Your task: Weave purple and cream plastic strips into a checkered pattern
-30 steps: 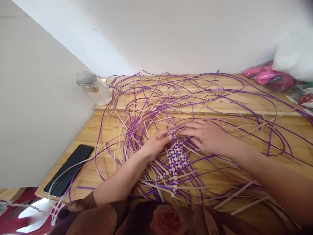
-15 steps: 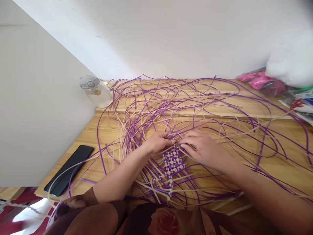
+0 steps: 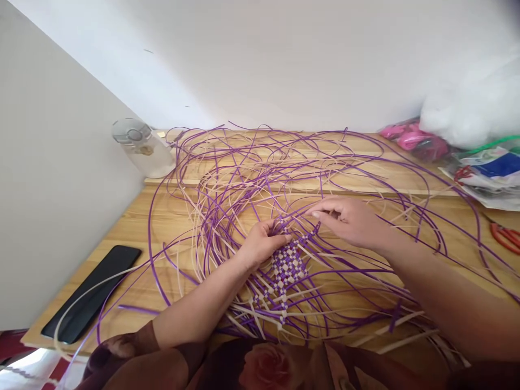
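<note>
A woven piece [image 3: 289, 264] of purple and cream strips lies on the wooden table in front of me, its checkered part small and its loose strips fanning out on all sides. My left hand [image 3: 264, 242] pinches the upper left edge of the weave between thumb and fingers. Up and to the right of the weave, my right hand [image 3: 343, 219] is closed, thumb against fingertips, on a thin strip whose colour I cannot make out. Long purple and cream strips [image 3: 252, 184] sprawl in a tangle behind both hands.
A black phone [image 3: 91, 294] lies at the left table edge. A clear bottle [image 3: 144, 149] stands at the back left by the wall. Pink items in plastic [image 3: 410, 138], a white bag [image 3: 463, 116], plastic packets [image 3: 491, 173] and red-handled pliers or cutters [image 3: 506, 235] are at the right.
My right hand has moved up and right, away from the weave's edge. My left hand keeps its pinch on the weave. The view has turned slightly right, bringing the red-handled tool into sight.
</note>
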A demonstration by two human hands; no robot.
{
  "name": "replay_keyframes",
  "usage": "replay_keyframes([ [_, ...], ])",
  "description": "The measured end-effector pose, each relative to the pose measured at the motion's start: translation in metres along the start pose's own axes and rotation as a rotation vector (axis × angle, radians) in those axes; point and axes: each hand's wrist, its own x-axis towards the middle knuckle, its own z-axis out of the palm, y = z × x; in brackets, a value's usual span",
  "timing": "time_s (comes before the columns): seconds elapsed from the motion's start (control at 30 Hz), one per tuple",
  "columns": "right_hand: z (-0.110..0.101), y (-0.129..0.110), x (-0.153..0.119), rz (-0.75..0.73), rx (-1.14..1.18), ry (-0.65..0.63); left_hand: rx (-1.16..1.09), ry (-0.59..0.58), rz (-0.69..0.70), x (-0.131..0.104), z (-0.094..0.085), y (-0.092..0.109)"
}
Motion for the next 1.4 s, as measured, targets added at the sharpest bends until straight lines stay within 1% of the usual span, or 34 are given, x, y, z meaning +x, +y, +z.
replay_keyframes([
  [0.1,0.004,-0.002,-0.001,0.046,0.023,-0.093,0.008,-0.003,-0.013,0.000,0.000,0.002],
  [0.2,0.016,-0.002,-0.001,0.106,0.046,-0.089,0.005,-0.017,-0.031,0.000,0.000,0.003],
  [0.27,0.022,-0.002,0.000,0.168,0.139,-0.113,0.010,-0.036,-0.037,0.000,-0.001,0.002],
  [0.33,0.023,-0.005,0.000,0.212,0.271,-0.152,0.044,-0.033,-0.020,0.001,-0.003,0.001],
  [0.4,0.022,-0.010,-0.001,0.222,0.353,-0.154,0.125,0.017,-0.007,0.001,-0.004,0.000],
  [0.47,0.019,-0.014,-0.004,0.234,0.362,-0.137,0.217,0.091,-0.016,0.000,-0.003,-0.001],
  [0.57,0.017,-0.016,-0.005,0.265,0.266,-0.157,0.249,0.143,-0.035,-0.001,-0.001,0.001],
  [0.63,0.015,-0.015,-0.004,0.260,0.162,-0.204,0.207,0.121,-0.031,-0.001,0.001,0.002],
  [0.7,0.013,-0.014,-0.002,0.225,0.055,-0.238,0.166,0.073,-0.033,-0.001,0.002,0.003],
  [0.77,0.011,-0.017,-0.001,0.155,-0.081,-0.213,0.143,0.039,-0.054,0.000,0.001,0.004],
  [0.87,0.011,-0.022,0.001,-0.012,-0.304,-0.112,0.152,0.055,-0.075,0.001,0.000,0.005],
  [0.93,0.010,-0.025,0.003,-0.095,-0.333,-0.108,0.180,0.063,-0.073,0.001,-0.001,0.005],
  [0.97,0.008,-0.025,0.004,-0.094,-0.275,-0.144,0.188,0.059,-0.075,0.001,-0.001,0.005],
  [1.0,0.006,-0.024,0.007,-0.065,-0.180,-0.214,0.189,0.050,-0.079,0.001,-0.001,0.005],
  [1.1,-0.005,-0.018,0.019,0.114,0.169,-0.511,0.173,0.029,-0.086,0.002,-0.001,0.003],
  [1.17,-0.013,-0.011,0.029,0.236,0.337,-0.685,0.183,0.037,-0.075,0.002,-0.001,0.003],
  [1.27,-0.017,0.000,0.040,0.358,0.469,-0.844,0.219,0.013,-0.048,-0.001,0.000,0.005],
  [1.33,-0.015,0.004,0.046,0.370,0.483,-0.945,0.234,-0.022,-0.031,-0.003,0.002,0.007],
  [1.4,-0.010,0.004,0.051,0.337,0.467,-1.033,0.263,-0.016,-0.013,-0.005,0.004,0.007],
])
